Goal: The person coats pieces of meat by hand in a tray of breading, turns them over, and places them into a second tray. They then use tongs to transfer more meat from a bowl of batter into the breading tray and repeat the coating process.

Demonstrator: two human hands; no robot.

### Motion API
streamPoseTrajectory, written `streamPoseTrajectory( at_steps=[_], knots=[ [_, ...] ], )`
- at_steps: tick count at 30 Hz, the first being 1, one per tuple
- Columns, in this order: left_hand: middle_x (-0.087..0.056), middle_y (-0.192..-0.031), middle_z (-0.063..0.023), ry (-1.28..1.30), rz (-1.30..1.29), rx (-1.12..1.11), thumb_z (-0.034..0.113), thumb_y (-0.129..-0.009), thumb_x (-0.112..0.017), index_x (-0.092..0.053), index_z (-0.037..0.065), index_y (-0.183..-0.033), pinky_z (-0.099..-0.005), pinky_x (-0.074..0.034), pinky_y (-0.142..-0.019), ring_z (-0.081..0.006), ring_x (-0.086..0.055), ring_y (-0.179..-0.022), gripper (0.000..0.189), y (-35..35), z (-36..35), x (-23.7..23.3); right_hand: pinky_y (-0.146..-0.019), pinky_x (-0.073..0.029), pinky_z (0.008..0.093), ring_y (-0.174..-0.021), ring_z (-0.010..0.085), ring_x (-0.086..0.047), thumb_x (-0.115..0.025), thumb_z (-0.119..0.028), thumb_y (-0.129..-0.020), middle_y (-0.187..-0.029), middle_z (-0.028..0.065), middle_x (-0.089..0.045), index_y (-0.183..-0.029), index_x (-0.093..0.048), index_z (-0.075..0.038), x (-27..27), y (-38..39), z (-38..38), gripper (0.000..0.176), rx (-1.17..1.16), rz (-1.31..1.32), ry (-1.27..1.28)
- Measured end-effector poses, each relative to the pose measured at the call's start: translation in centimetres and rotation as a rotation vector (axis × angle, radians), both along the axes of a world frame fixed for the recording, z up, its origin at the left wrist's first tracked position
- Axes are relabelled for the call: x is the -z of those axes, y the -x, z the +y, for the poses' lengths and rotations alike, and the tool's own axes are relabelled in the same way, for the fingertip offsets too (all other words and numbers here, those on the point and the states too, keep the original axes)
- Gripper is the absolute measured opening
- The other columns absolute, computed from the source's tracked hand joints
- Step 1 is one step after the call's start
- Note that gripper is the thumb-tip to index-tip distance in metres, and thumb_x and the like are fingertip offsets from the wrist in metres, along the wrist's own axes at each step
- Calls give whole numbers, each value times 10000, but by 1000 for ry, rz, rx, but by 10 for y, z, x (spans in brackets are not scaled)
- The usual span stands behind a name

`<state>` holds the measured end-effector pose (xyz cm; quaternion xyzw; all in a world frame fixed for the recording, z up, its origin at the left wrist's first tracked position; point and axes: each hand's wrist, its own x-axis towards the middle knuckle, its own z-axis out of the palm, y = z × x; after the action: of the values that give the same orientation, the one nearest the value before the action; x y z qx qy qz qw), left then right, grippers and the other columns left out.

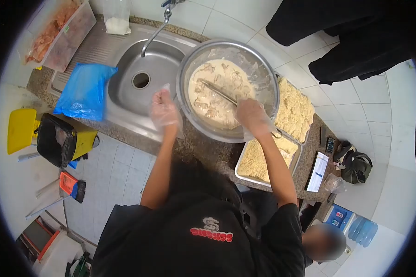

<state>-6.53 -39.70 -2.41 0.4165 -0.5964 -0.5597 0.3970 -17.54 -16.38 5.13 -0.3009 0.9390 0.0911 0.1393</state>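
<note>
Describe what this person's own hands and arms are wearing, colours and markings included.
The left hand and right hand wear thin, see-through plastic gloves, loose and crinkled, flaring at the wrists. The forearms are uncovered. Short black sleeves end around the elbows, part of a black shirt with a red and pale print.
</note>
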Motion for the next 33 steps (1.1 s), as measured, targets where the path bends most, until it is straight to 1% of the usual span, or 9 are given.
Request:
streamPoseTrajectory(
  at_steps=[2,7,10,13,16,20,22,27,33],
  knots=[
    [-601,-676,-35,41,-38,29,426,-1014,-630,-705,5,-1001,-307,-449,-637,-140,-533,-645,428,11,-2,0,-678,-568,480,-749,370,-736,-546,-442,-1016,-801,235,-722,-884,-712,28,-6,8,15,516,-55,28,80],
    [-724,-816,-195,245,-506,238,419,-963,-679,-710,-14,-1077,-391,-518,-700,-299,-703,-750,448,31,-3,-9,-749,-566,485,-799,427,-706,-516,-492,-1030,-823,276,-694,-868,-701,34,-43,6,68,581,201,-239,107],
    [-738,-851,-228,264,-456,260,395,-957,-690,-699,-61,-1106,-431,-532,-748,-358,-724,-807,480,38,-4,16,-719,-564,495,-755,421,-706,-525,-530,-1024,-769,269,-683,-822,-694,27,-76,-18,94,616,242,-101,101],
    [-730,-837,-249,263,-387,274,387,-959,-691,-687,-104,-1114,-440,-530,-783,-366,-721,-804,515,41,-7,42,-670,-563,492,-709,403,-709,-539,-531,-1019,-716,245,-676,-780,-690,9,-104,-45,103,610,301,50,91],
    [-721,-792,-238,320,-363,263,401,-968,-691,-680,-143,-1096,-418,-524,-761,-317,-704,-754,558,43,-9,56,-629,-566,477,-670,382,-710,-558,-499,-1014,-689,224,-678,-756,-687,-3,-73,-65,105,574,255,166,59],
    [-716,-773,-224,281,-437,349,434,-971,-694,-659,-188,-1096,-397,-515,-734,-276,-675,-726,636,42,-10,45,-698,-581,477,-716,383,-723,-551,-452,-1008,-730,224,-699,-813,-723,-2,-24,-80,93,519,184,-32,76],
    [-721,-772,-215,256,-465,428,432,-977,-700,-613,-230,-1143,-376,-515,-717,-256,-662,-714,688,39,-15,30,-720,-581,484,-736,389,-725,-532,-453,-1015,-744,227,-702,-827,-728,2,-47,-82,90,530,266,-66,114],
    [-740,-831,-215,355,-366,339,393,-984,-705,-560,-238,-1226,-348,-521,-721,-240,-676,-749,691,52,-28,95,-733,-569,511,-775,396,-724,-479,-496,-1038,-789,236,-704,-875,-712,20,-101,-65,118,589,407,-181,116],
    [-745,-954,-239,237,-423,366,376,-985,-709,-566,-218,-1214,-339,-534,-759,-239,-698,-843,653,50,-21,67,-736,-561,514,-800,389,-726,-506,-480,-1028,-830,239,-713,-955,-718,12,-95,-61,171,541,600,-10,110]
  ],
)
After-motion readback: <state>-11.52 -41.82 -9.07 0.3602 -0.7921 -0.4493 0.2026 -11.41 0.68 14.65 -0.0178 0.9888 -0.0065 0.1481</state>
